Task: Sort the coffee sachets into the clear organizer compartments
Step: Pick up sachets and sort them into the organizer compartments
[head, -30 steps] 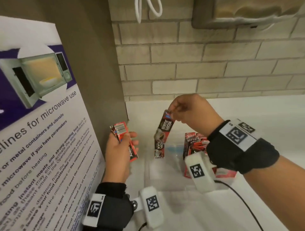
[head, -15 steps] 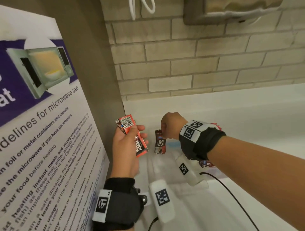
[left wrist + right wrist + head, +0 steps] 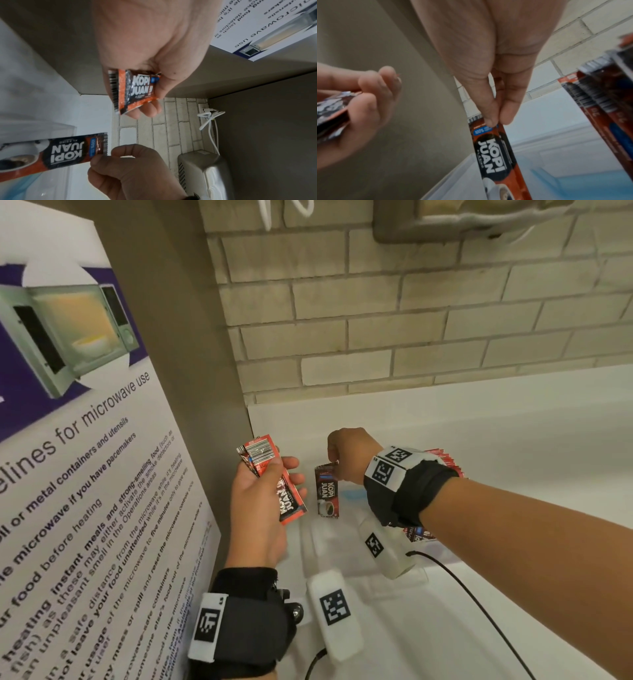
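My left hand grips a small stack of red and black Kopi Juan sachets, seen close in the left wrist view as the sachet stack. My right hand pinches the top edge of a single sachet between thumb and finger, upright, its lower end inside a left compartment of the clear organizer. In the right wrist view the same sachet hangs under my right hand's fingertips. More sachets stand in the organizer's right compartment, mostly hidden behind my right wrist.
The organizer sits on a white counter in a corner. A tan panel with a microwave-use poster stands close on the left. A brick wall runs behind, with a metal dispenser and white cable above.
My right hand has come down from well above the organizer, lowering its sachet into the left compartment. My left hand has stayed near the panel, still holding its stack.
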Demonstrator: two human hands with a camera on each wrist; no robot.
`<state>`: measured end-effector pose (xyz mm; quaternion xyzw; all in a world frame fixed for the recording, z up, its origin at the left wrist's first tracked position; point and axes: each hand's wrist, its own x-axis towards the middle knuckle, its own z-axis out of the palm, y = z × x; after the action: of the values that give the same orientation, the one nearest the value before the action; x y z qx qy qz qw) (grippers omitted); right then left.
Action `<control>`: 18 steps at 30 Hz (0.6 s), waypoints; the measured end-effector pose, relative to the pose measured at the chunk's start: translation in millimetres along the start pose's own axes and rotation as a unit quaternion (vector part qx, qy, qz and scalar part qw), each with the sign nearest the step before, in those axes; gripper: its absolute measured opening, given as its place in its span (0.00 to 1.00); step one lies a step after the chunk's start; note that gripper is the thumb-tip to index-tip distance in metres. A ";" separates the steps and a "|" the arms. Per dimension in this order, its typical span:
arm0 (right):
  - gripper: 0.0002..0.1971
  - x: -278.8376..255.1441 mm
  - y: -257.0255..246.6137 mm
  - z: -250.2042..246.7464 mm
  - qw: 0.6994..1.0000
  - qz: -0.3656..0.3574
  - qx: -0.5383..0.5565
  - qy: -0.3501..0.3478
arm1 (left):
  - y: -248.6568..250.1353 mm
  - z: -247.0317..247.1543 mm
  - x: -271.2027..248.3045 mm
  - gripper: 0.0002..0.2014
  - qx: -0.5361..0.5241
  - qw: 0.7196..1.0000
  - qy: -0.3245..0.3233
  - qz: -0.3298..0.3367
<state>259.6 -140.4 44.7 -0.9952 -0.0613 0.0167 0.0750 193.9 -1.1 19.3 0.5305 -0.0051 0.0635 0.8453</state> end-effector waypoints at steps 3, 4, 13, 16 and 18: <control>0.17 -3.4 2.0 -3.0 0.999 0.000 0.035 0.005 | -0.9 -0.6 0.1 0.10 0.000 1.000 0.000 -0.001; 0.19 -3.8 2.3 -4.5 0.999 0.000 0.042 0.006 | -1.1 -0.7 0.1 0.10 -0.001 1.000 0.000 -0.003; 0.12 -26.5 4.9 -14.3 0.974 -0.004 0.193 0.121 | -2.1 -1.3 -0.2 0.09 -0.076 0.994 -0.025 -0.080; 0.06 -45.2 1.2 -13.5 0.924 -0.013 0.359 0.132 | -3.9 -1.8 1.4 0.13 -0.083 0.992 -0.034 -0.091; 0.07 -59.2 -4.6 -7.3 0.902 -0.020 0.423 0.086 | -3.4 0.2 1.8 0.13 -0.074 0.993 -0.046 -0.083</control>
<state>200.7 -144.4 54.1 -0.8659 -0.0617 -0.0461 0.4943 196.1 -2.6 16.5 0.4679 -0.0044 -0.0322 0.8832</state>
